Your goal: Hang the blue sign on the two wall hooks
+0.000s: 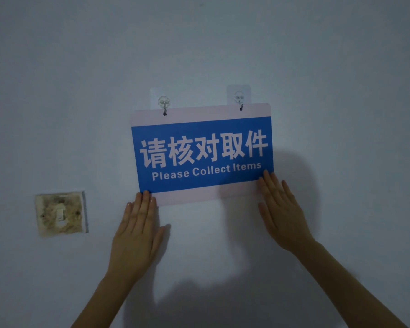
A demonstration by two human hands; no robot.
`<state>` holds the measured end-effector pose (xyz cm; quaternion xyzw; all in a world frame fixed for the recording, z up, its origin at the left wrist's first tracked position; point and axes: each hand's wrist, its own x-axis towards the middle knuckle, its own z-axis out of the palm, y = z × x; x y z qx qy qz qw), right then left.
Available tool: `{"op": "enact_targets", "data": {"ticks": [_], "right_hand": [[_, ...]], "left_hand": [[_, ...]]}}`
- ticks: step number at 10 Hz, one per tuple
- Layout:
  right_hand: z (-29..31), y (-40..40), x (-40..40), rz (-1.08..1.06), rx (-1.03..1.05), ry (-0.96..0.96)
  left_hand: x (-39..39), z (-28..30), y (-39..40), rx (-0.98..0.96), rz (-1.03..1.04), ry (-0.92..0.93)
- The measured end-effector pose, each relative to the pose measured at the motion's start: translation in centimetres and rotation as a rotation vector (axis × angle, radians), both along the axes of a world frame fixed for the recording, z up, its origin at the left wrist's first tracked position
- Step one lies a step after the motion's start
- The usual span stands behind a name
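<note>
The blue sign (202, 152), with white Chinese characters, "Please Collect Items" and pale borders, hangs flat on the wall, tilted slightly up to the right. Its two top holes sit on the left wall hook (164, 104) and the right wall hook (239, 99), both clear adhesive hooks. My left hand (137, 229) lies flat on the wall with fingers together, fingertips on the sign's lower left corner. My right hand (279, 209) lies flat too, fingertips on the lower right corner. Neither hand grips anything.
A stained, dirty wall switch (60, 213) sits to the left, below the sign's level. The rest is plain pale wall (341, 67), with my arms' shadows under and to the right of the sign.
</note>
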<state>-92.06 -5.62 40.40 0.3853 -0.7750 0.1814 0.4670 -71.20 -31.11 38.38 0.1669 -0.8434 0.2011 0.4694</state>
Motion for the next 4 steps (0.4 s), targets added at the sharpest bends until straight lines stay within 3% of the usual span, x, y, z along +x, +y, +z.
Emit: {"op": "enact_targets", "data": {"ticks": [2,3,4], "right_hand": [[-0.6,-0.8,0.0,-0.042,0.062,-0.103],[-1.2,0.2,-0.5,-0.002,0.075,-0.109],[-1.6,1.3,0.6,0.025,-0.077,-0.227]], "left_hand": [[0.8,0.4,-0.1,0.012,0.068,-0.109],[1.8,0.3,-0.9,-0.084,0.098,-0.083],[4.4,0.2,0.5,-0.072,0.062,0.087]]}}
